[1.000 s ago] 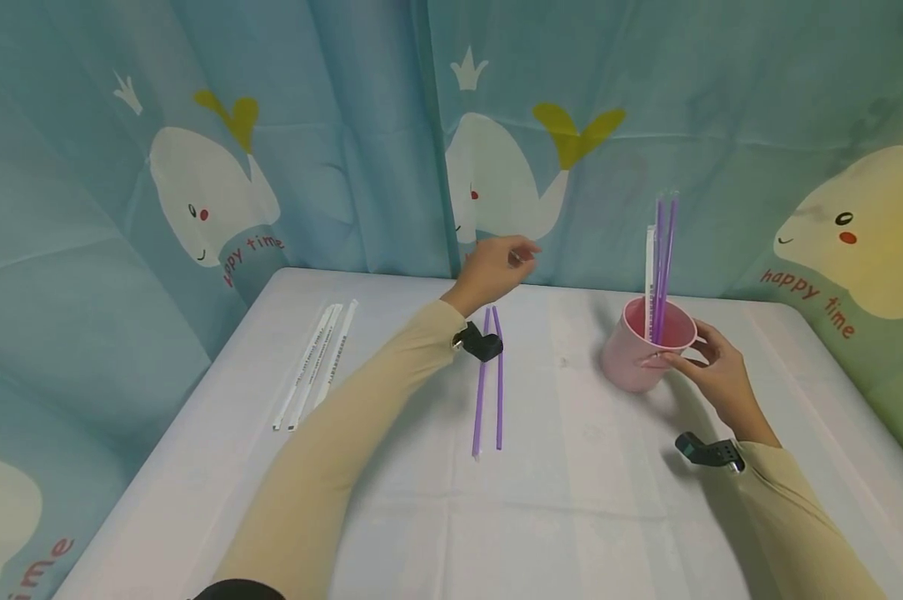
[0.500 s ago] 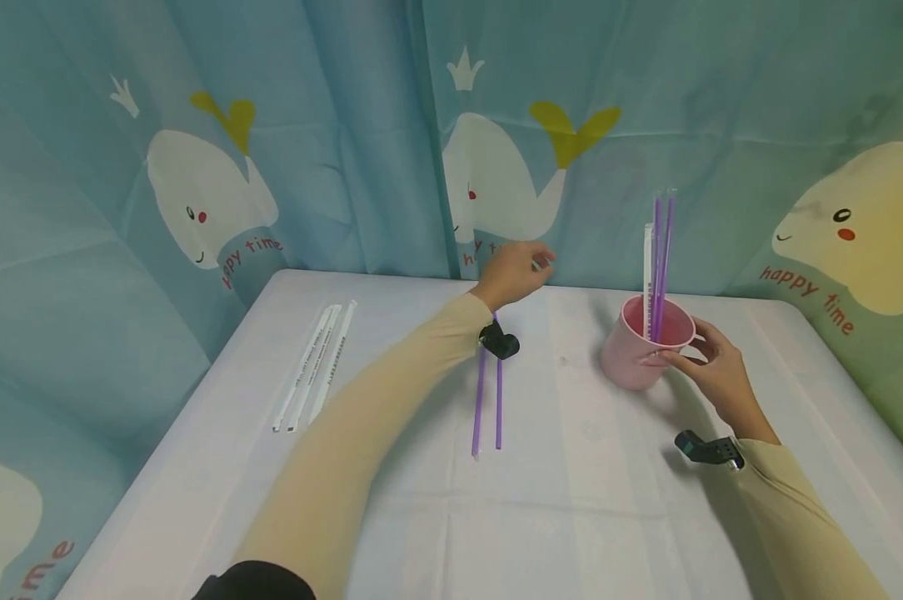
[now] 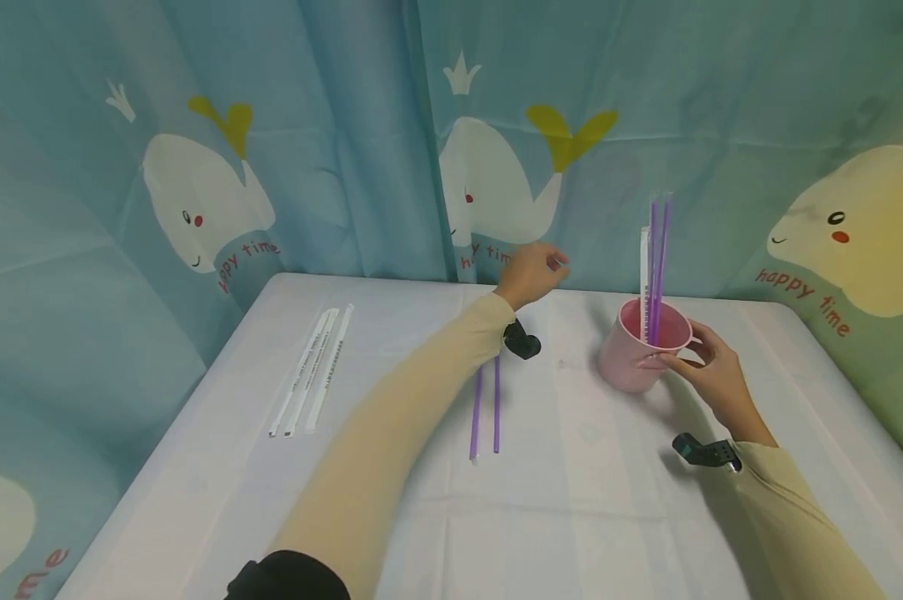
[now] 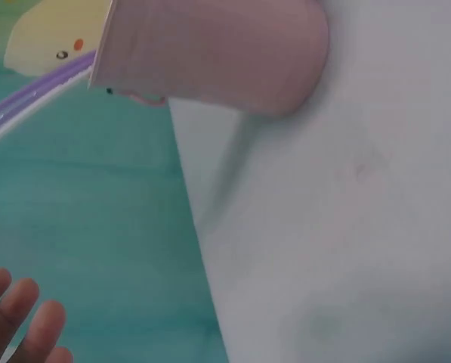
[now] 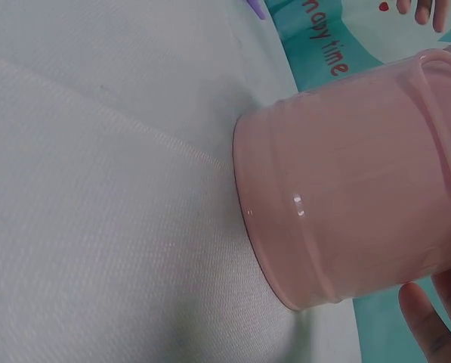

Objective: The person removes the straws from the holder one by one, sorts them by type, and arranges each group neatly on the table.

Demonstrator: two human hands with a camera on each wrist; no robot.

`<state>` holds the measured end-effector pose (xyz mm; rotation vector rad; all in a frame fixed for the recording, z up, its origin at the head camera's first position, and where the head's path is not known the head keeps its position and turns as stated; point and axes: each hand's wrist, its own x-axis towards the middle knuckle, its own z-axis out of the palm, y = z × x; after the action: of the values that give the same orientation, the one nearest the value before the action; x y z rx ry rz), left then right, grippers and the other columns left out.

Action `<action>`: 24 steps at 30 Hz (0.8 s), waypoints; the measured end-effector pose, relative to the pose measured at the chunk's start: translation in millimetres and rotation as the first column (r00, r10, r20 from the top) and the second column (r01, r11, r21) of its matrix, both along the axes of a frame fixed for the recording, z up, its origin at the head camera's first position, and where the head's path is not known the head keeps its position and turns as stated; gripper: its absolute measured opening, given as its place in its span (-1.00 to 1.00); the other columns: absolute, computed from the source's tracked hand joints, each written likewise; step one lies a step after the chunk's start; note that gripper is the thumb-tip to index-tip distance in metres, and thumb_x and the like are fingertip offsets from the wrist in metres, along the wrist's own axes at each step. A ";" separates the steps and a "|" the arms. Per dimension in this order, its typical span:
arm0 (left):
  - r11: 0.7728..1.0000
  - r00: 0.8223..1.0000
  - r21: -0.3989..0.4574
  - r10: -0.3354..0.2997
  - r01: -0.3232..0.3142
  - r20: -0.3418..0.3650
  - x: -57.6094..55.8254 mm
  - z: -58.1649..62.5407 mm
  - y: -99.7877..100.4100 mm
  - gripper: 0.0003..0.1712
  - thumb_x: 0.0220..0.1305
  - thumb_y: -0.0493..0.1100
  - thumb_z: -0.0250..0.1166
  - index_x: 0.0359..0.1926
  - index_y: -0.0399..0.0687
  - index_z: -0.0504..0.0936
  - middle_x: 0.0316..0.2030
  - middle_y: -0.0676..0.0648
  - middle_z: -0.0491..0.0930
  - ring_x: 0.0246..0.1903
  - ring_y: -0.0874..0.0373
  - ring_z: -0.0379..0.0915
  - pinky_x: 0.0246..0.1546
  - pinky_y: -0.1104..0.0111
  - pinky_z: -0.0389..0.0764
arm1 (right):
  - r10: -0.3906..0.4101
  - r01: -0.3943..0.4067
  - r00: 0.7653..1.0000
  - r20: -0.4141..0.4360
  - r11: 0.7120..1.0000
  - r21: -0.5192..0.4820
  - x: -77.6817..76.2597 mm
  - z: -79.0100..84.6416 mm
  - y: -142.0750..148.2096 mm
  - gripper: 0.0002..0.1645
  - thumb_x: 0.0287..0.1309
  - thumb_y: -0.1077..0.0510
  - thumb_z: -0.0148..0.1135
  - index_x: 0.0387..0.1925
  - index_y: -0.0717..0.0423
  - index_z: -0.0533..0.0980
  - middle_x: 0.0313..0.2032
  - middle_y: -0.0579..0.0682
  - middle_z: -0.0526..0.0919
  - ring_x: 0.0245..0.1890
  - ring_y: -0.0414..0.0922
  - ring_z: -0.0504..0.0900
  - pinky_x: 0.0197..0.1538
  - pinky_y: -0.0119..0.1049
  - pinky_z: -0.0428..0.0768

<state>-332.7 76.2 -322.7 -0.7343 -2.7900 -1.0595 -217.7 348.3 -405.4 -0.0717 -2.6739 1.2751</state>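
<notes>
Head view: my right hand (image 3: 721, 379) grips the side of the cup (image 3: 624, 362), thumb in front; it stands upright on the table (image 3: 571, 517), holding two purple straws (image 3: 661, 275) and a white one (image 3: 643, 279). My left hand (image 3: 532, 273) hovers left of it, fingers loosely bent, tips slightly apart. I'd brace the cup and come at the straws from above, since a tug could tip it. My left sleeve (image 3: 399, 425) hides the far ends of the purple pair (image 3: 496, 408); three white straws (image 3: 312, 371) lie further left.

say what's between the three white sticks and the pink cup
In the head view, two purple straws lie there on the table, with the left sleeve crossing above them.
</notes>
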 end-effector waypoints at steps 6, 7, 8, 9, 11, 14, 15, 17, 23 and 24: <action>0.999 0.999 -0.016 -0.031 0.032 0.009 3.1 -4.4 16.2 -0.71 0.31 -0.06 0.14 -0.03 0.02 0.65 -0.18 0.02 0.68 -0.22 0.21 0.58 -0.28 0.50 0.53 | 0.020 -0.020 1.000 -0.002 1.000 0.011 2.8 6.5 -2.8 -0.10 0.17 -0.06 0.24 0.41 0.12 0.07 0.31 0.29 0.24 0.23 0.13 0.31 0.04 -0.61 0.49; 0.999 0.999 -0.019 -0.032 0.032 0.013 3.7 -4.8 19.1 -0.72 0.31 -0.05 0.15 -0.04 0.02 0.65 -0.18 0.03 0.68 -0.22 0.21 0.57 -0.29 0.50 0.53 | 0.024 -0.024 1.000 -0.002 1.000 0.009 2.9 6.7 -2.9 -0.10 0.17 -0.05 0.24 0.41 0.13 0.06 0.31 0.29 0.23 0.23 0.14 0.30 0.02 -0.64 0.49; 0.999 0.999 -0.024 -0.029 0.030 0.021 4.4 -4.9 22.1 -0.72 0.30 -0.04 0.15 -0.04 0.04 0.65 -0.17 0.04 0.68 -0.21 0.22 0.57 -0.29 0.51 0.53 | 0.024 -0.024 1.000 -0.001 1.000 0.010 3.0 7.0 -3.0 -0.10 0.17 -0.05 0.24 0.41 0.13 0.07 0.31 0.29 0.24 0.22 0.14 0.31 -0.02 -0.70 0.47; 0.999 0.999 -0.028 -0.029 0.030 0.025 4.6 -5.4 25.0 -0.72 0.30 -0.04 0.15 -0.04 0.05 0.65 -0.17 0.04 0.68 -0.21 0.22 0.57 -0.29 0.51 0.53 | 0.028 -0.028 1.000 -0.003 1.000 0.007 3.0 7.1 -3.1 -0.10 0.16 -0.05 0.25 0.41 0.13 0.07 0.31 0.29 0.24 0.22 0.13 0.31 -0.05 -0.74 0.45; 0.999 0.999 -0.043 -0.027 0.029 0.033 5.1 -5.8 30.6 -0.72 0.31 -0.02 0.15 -0.04 0.06 0.65 -0.16 0.06 0.68 -0.20 0.24 0.57 -0.28 0.51 0.53 | 0.034 -0.034 0.999 -0.009 0.999 0.006 3.1 7.2 -3.0 -0.10 0.16 -0.04 0.25 0.41 0.14 0.07 0.31 0.29 0.24 0.22 0.13 0.31 -0.08 -0.77 0.44; 0.998 0.999 -0.063 -0.026 0.028 0.038 5.2 -6.3 38.7 -0.71 0.31 0.00 0.15 -0.04 0.09 0.65 -0.16 0.08 0.67 -0.18 0.26 0.56 -0.26 0.52 0.53 | 0.042 -0.042 0.999 -0.019 0.999 0.007 2.2 6.3 -2.0 -0.11 0.16 -0.03 0.25 0.41 0.12 0.07 0.31 0.29 0.25 0.21 0.10 0.33 -0.09 -0.79 0.43; 0.997 0.999 -0.067 -0.029 0.031 0.034 5.2 -6.3 40.9 -0.71 0.31 0.00 0.15 -0.04 0.09 0.65 -0.16 0.08 0.67 -0.18 0.27 0.56 -0.25 0.52 0.53 | 0.043 -0.043 0.999 -0.022 0.999 0.007 1.8 6.0 -1.6 -0.11 0.16 -0.03 0.26 0.41 0.12 0.08 0.30 0.29 0.25 0.21 0.09 0.33 -0.09 -0.79 0.43; 0.997 0.999 -0.070 -0.034 0.036 0.033 5.5 -6.0 45.4 -0.72 0.30 0.01 0.16 -0.04 0.08 0.65 -0.16 0.08 0.67 -0.17 0.28 0.56 -0.22 0.53 0.53 | 0.043 -0.043 0.999 -0.026 0.999 0.009 1.3 5.6 -1.0 -0.11 0.16 -0.03 0.26 0.41 0.11 0.09 0.30 0.28 0.26 0.20 0.04 0.35 -0.10 -0.79 0.43; 0.997 0.998 -0.064 -0.045 0.048 0.035 6.0 -5.0 56.4 -0.71 0.31 0.02 0.15 -0.06 0.05 0.66 -0.15 0.07 0.68 -0.15 0.28 0.56 -0.21 0.56 0.51 | 0.046 -0.046 0.999 -0.017 0.999 0.000 2.7 6.7 -0.9 -0.11 0.15 -0.03 0.26 0.41 0.11 0.08 0.30 0.28 0.26 0.17 -0.04 0.37 -0.11 -0.80 0.43; 0.997 0.998 -0.059 -0.047 0.049 0.040 5.9 -4.8 58.1 -0.71 0.32 0.01 0.15 -0.06 0.04 0.66 -0.16 0.07 0.68 -0.16 0.28 0.55 -0.22 0.56 0.51 | 0.046 -0.046 0.999 -0.012 0.999 0.001 3.0 6.8 -0.7 -0.10 0.16 -0.04 0.26 0.41 0.11 0.08 0.30 0.28 0.26 0.18 -0.04 0.36 -0.11 -0.80 0.43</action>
<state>-326.7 134.3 -327.4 -0.7992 -2.8621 -1.0125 -214.7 347.6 -398.6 -0.0022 -2.6809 1.2845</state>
